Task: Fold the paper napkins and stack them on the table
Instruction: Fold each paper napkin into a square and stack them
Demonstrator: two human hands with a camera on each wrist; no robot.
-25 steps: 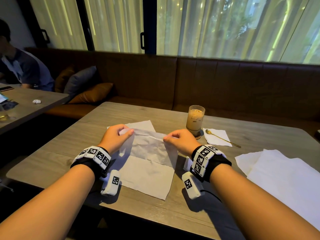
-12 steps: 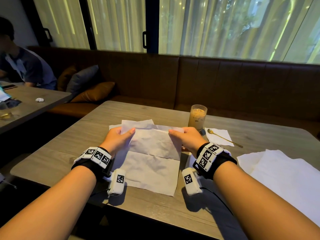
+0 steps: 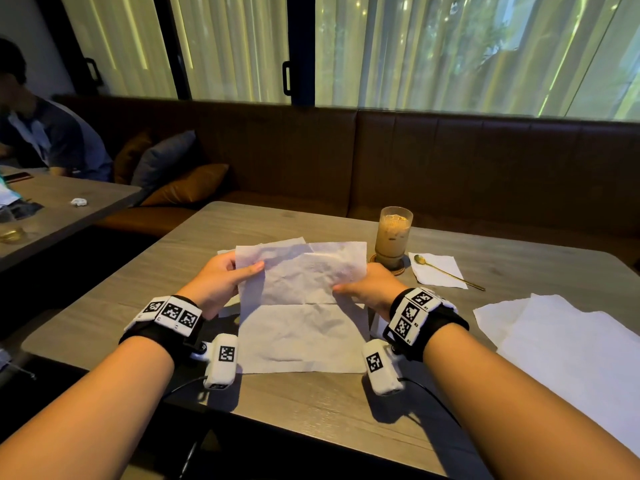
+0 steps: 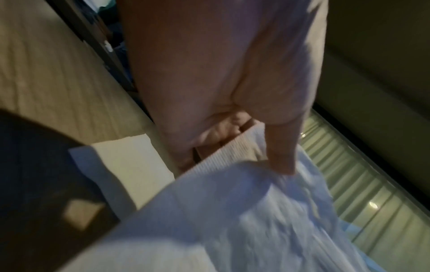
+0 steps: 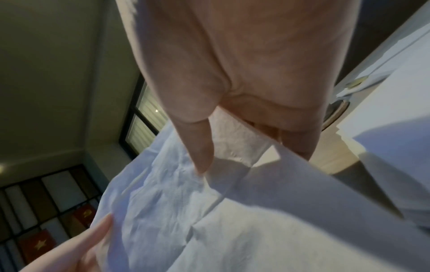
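A white paper napkin (image 3: pixel 304 306) lies in front of me on the wooden table (image 3: pixel 311 403), its far half lifted off the surface. My left hand (image 3: pixel 225 278) pinches the raised left edge, thumb on top. My right hand (image 3: pixel 367 289) pinches the raised right edge. The wrist views show each thumb pressed on the crinkled napkin (image 4: pixel 244 211) (image 5: pixel 209 211) with fingers behind it. Another napkin (image 3: pixel 273 243) lies flat behind the held one, mostly hidden. A pile of unfolded white napkins (image 3: pixel 571 348) sits at the right.
A glass of iced coffee (image 3: pixel 394 237) stands on a coaster just beyond my right hand. A gold spoon (image 3: pixel 446 271) rests on a small napkin (image 3: pixel 436 270) beside it. A leather bench runs behind the table. A person sits at another table (image 3: pixel 52 209) to the left.
Both hands have raised the napkin's far edge higher and spread slightly wider, so the far half now stands up off the table instead of lying low.
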